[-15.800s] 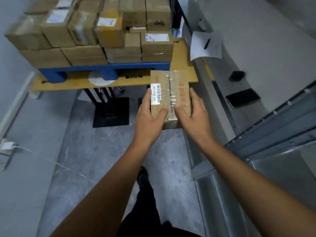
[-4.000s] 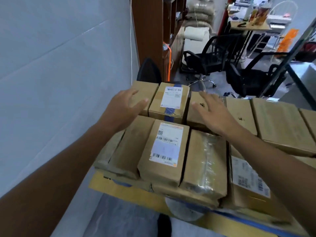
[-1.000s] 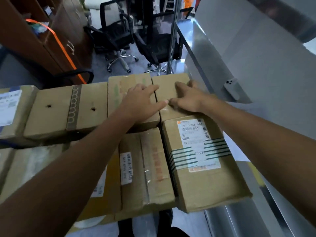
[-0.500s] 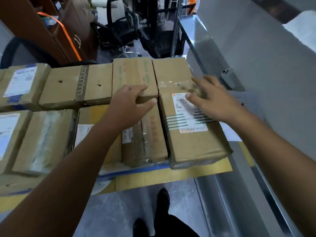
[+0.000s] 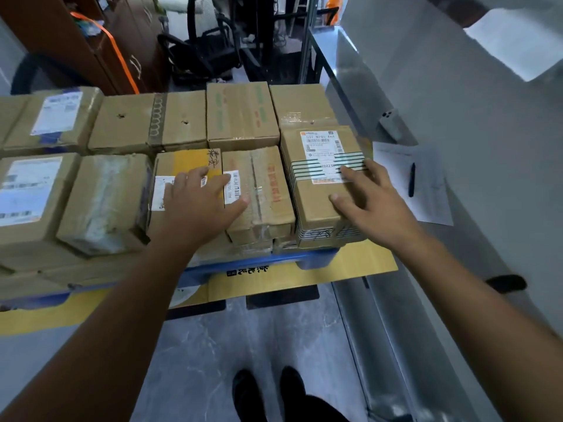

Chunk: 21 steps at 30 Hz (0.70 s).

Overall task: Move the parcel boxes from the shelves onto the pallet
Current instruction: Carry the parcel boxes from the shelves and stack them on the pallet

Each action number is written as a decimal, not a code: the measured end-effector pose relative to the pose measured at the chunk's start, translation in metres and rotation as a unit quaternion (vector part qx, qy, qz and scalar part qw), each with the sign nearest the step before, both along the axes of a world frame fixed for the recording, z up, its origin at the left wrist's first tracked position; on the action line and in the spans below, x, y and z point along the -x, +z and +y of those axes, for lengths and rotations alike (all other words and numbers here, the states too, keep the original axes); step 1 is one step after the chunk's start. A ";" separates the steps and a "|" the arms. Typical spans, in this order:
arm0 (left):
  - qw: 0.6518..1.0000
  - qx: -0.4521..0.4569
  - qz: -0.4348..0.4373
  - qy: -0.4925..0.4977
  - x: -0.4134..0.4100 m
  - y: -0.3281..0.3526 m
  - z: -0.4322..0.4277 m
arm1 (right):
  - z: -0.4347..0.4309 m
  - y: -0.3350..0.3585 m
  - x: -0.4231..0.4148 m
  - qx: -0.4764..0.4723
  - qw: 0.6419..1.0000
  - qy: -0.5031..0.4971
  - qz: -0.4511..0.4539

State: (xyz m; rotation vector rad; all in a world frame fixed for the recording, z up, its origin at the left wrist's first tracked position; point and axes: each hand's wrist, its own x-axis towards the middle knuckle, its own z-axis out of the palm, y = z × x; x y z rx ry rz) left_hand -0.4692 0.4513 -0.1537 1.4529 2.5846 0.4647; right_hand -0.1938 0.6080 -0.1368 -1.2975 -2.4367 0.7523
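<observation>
Several parcel boxes [image 5: 27,190] at the left are cut off, and the blue pallet [image 5: 316,259] beneath the stack is mostly hidden. The left hand [image 5: 198,208] is laid flat, fingers spread, on the yellow-taped box [image 5: 185,161]; the right hand [image 5: 373,205], fingers apart, is rested on the striped box [image 5: 316,196].

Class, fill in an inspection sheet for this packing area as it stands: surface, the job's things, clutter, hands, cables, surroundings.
Surface: blue pallet on a yellow board; only its near edge shows.
Job's things: parcel boxes cover the pallet top, packed side by side; striped-tape box at the right front corner.
Clutter: sheet of paper with a pen, and a phone, on the metal shelf to the right.
Hands: left hand flat across two front boxes; right hand open over the striped-tape box; neither grips.
Cables: nothing seen.
Surroundings: black office chairs, brown cabinet with an orange strap, grey floor.
</observation>
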 end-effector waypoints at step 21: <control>0.992 -0.018 0.046 0.120 0.041 0.036 -0.100 | -0.072 0.038 0.146 -0.100 0.970 0.221 0.013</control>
